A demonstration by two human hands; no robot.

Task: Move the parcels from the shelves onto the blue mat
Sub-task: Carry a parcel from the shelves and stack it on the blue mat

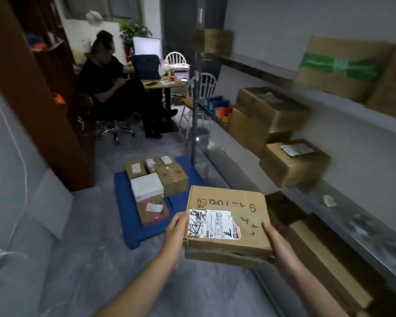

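Low toward 6 o'clock, a flat cardboard parcel (228, 221) with a printed label and handwritten marks is held roughly level in the air between both hands. The left hand (175, 234) clasps its left edge and the right hand (276, 243) its right edge, so each grip is closed on the cardboard. A second cardboard layer shows beneath it; I cannot tell whether that is a separate parcel.

At 10 o'clock from the parcel, the blue mat (124, 191) lies on the floor. It carries a cluster of brown boxes (173, 179), a white box (146, 186) and a flat packet (154, 211) with a red patch.

At 3 o'clock, the shelves (352, 220) hold more brown cartons (293, 163). At 11 o'clock, a person (105, 76) sits at a tabletop (160, 83).
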